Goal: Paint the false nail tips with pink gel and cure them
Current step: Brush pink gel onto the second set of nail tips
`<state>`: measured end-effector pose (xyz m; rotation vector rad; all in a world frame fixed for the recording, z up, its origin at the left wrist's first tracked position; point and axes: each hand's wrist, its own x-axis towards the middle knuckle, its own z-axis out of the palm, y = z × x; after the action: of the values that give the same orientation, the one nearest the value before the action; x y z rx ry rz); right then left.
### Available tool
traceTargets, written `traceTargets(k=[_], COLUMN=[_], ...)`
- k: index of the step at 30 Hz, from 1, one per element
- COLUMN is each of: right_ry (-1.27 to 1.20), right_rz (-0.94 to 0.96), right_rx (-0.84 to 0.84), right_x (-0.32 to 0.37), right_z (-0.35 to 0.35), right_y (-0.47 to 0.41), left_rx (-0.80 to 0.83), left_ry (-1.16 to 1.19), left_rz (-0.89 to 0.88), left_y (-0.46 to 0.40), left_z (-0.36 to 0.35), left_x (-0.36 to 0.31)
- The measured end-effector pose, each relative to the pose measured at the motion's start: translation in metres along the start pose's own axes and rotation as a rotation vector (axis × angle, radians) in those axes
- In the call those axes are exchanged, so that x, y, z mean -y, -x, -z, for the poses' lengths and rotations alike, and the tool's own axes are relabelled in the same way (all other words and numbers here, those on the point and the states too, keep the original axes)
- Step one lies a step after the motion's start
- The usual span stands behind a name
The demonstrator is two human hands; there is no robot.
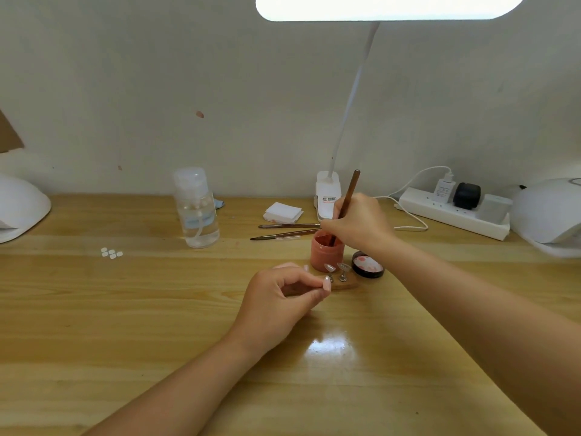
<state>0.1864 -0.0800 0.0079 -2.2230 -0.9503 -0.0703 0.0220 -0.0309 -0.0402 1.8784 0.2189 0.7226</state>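
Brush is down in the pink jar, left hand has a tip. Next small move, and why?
Probably lift the brush out of the pink gel jar and bring it to the nail tip pinched in the left hand: the right hand has its bristles dipped in the jar, and that tip looks unpainted.

A lit white desk lamp (390,6) arches over a wooden table (125,309) set against a pale wall (220,89), its clip base (328,196) at the table's 12 o'clock edge. At 11 o'clock stands a clear pump bottle (196,209) of liquid, with a stack of white wipes (283,213) between bottle and base. A white power strip (452,214) holding plugs and a trailing white cable (412,221) lies at 2 o'clock.
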Motion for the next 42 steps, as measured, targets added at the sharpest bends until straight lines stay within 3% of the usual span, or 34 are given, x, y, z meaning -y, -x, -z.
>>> traceTargets(k=[14, 32, 38, 42], right_ry=[-0.206, -0.276, -0.655, -0.811], right_rz=[-0.17, -0.213, -0.241, -0.062], right_rx=[-0.104, -0.159, -0.172, -0.18], right_x=[-0.006, -0.014, -0.009, -0.004], right_z=[0.028, 0.043, 0.049, 0.036], right_y=[-0.005, -0.003, 0.018, 0.054], left_rx=[-0.015, -0.043, -0.065, -0.071], left_ry=[0.005, -0.112, -0.196, -0.18], left_rz=[0.054, 0.083, 0.091, 0.089], left_y=[0.001, 0.003, 0.001, 0.0], left_z=[-0.001, -0.002, -0.003, -0.003], left_x=[-0.003, -0.002, 0.002, 0.004])
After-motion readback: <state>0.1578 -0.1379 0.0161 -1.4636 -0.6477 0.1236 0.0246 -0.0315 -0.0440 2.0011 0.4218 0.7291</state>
